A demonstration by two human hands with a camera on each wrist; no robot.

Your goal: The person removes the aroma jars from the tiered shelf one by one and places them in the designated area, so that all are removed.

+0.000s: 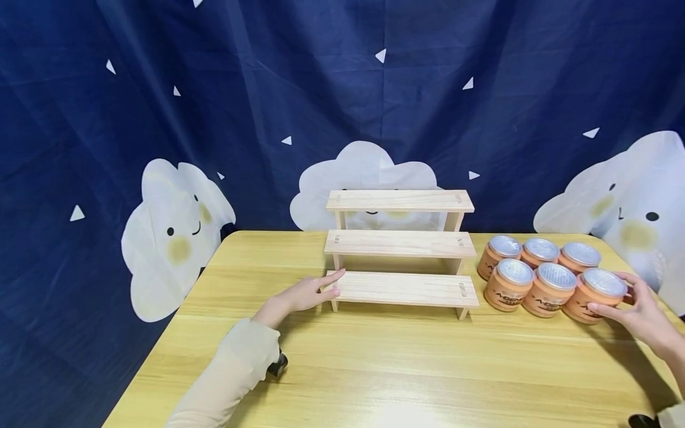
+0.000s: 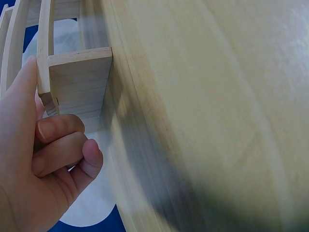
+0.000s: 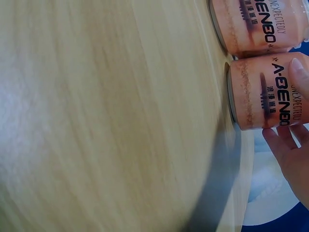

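Note:
A three-step wooden display rack [image 1: 398, 244] stands near the back of the table. My left hand [image 1: 307, 294] is at the left end of its lowest step. In the left wrist view, the thumb and index finger pinch that step's end board [image 2: 45, 53], with the other fingers curled below. To the rack's right, several orange cans [image 1: 508, 288] with silvery ribbed lids stand upright in two rows. My right hand [image 1: 644, 315] grips the front-right can [image 3: 248, 94], thumb on its front and fingers round its right side. This can looks upright and close against its neighbour [image 3: 234, 24].
The light wood table [image 1: 396, 351] extends in front of the rack and cans. Behind its back edge hangs a dark blue curtain [image 1: 332, 77] with white clouds and small triangles. The rack's back leg area is close to that curtain.

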